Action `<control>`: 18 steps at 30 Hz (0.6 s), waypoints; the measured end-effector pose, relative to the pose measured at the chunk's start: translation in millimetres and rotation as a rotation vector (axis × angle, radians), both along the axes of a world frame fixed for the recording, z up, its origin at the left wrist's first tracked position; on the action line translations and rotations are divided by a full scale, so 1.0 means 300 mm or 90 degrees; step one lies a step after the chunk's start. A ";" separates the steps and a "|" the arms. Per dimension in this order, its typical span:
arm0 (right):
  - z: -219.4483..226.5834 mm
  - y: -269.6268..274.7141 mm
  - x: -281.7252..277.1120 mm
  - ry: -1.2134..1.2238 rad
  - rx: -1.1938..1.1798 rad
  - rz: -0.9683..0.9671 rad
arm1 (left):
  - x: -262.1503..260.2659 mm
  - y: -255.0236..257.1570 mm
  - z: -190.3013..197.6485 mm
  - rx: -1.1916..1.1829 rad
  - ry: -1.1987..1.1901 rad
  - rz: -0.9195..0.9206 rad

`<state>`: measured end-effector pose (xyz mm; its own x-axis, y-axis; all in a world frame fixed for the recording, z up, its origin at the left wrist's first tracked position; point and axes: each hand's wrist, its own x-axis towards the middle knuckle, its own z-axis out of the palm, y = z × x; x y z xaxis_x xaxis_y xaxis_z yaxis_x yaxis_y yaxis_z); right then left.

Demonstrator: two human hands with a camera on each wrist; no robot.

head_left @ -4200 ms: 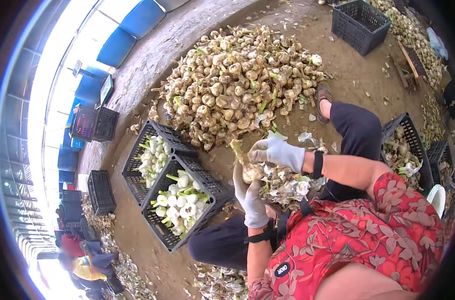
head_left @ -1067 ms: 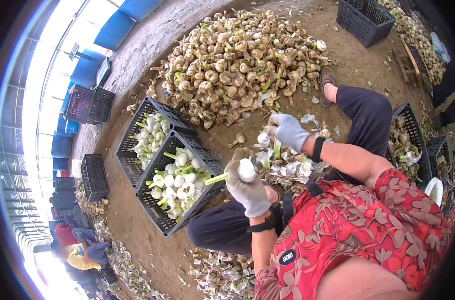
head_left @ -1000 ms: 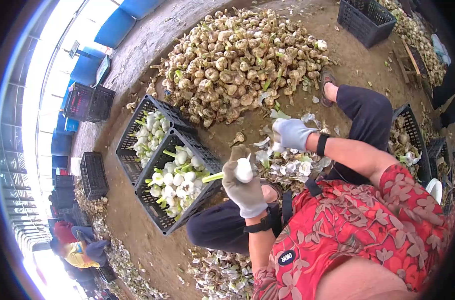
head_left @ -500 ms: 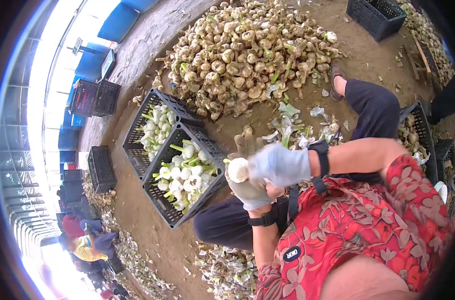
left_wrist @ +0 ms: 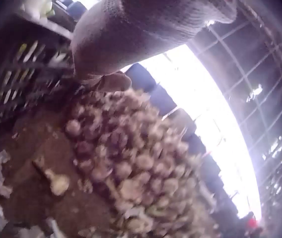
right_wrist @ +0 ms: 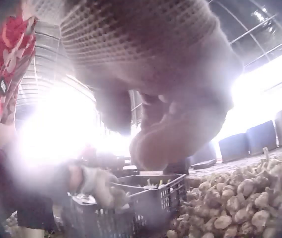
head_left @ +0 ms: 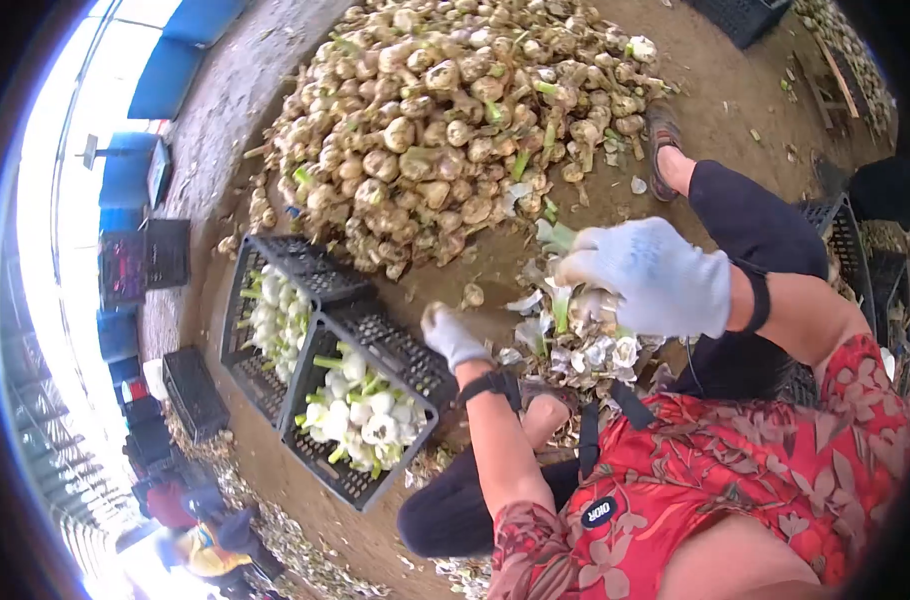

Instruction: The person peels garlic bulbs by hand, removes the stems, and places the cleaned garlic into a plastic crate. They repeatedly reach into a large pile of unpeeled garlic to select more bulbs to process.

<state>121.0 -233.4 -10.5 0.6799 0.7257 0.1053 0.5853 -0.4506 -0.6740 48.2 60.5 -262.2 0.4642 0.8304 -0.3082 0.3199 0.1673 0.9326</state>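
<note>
My left hand (head_left: 453,336), in a whitish glove, reaches over the corner of the near black crate (head_left: 400,345), toward the garlic pile (head_left: 425,140). Its fingers are loosely bent, and no bulb shows in it. My right hand (head_left: 655,275), also gloved, is raised above a heap of garlic skins (head_left: 600,350). In the right wrist view its fingers (right_wrist: 156,148) hang loosely curled, with nothing seen between them. White peeled garlic bulbs (head_left: 360,415) with green stems lie in the near crate. More peeled bulbs (head_left: 278,315) fill part of the crate behind it.
A single garlic bulb (head_left: 473,295) lies on the ground between pile and crates. Other black crates (head_left: 195,392) stand along the left, and one (head_left: 740,18) at the top right. My bent legs (head_left: 760,215) flank the skins. Another person (head_left: 210,550) sits at the lower left.
The white bulb held in my left hand has gone from view. My left hand has moved left toward the crate and pile; my right hand has drawn apart from it, up and right.
</note>
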 end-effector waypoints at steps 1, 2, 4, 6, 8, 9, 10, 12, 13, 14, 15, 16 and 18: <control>0.020 -0.011 0.026 0.020 -0.026 0.000 | 0.032 -0.007 -0.091 0.077 0.114 -0.078; 0.028 -0.017 0.041 0.015 -0.031 -0.018 | 0.037 0.003 -0.196 0.200 0.283 -0.183; 0.027 -0.034 0.062 0.009 -0.050 -0.058 | 0.091 -0.097 -0.095 0.340 0.559 -0.319; 0.016 -0.050 0.082 0.037 -0.043 -0.081 | 0.083 -0.065 -0.214 0.356 0.554 -0.388; 0.036 -0.059 0.105 0.104 -0.006 -0.115 | 0.076 -0.062 -0.255 0.269 0.459 -0.296; 0.023 -0.056 0.110 0.074 0.014 -0.147 | 0.092 -0.088 -0.201 0.068 0.351 -0.225; 0.004 -0.054 0.119 0.090 0.047 -0.170 | 0.091 -0.108 -0.135 -0.036 0.233 -0.218; -0.041 -0.044 0.130 0.120 0.118 -0.211 | 0.065 -0.148 0.004 -0.236 -0.012 -0.199; -0.060 -0.032 0.134 0.180 0.103 -0.220 | 0.045 -0.190 0.119 -0.267 -0.093 -0.221; -0.080 -0.017 0.136 0.239 0.086 -0.229 | 0.020 -0.239 0.243 -0.297 -0.176 -0.243; -0.102 0.000 0.122 0.297 0.069 -0.236 | -0.009 -0.282 0.347 -0.309 -0.220 -0.265; -0.138 0.022 0.091 0.392 0.101 -0.226 | -0.043 -0.322 0.443 -0.320 -0.264 -0.285; -0.182 0.073 0.029 0.580 0.161 -0.195 | -0.108 -0.361 0.552 -0.304 -0.339 -0.352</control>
<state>129.8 -211.6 -65.1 0.7322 0.5339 -0.4229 -0.3216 -0.2763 -0.9057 15.8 -47.8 -96.5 0.9388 0.2850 -0.1935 0.0158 0.5255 0.8507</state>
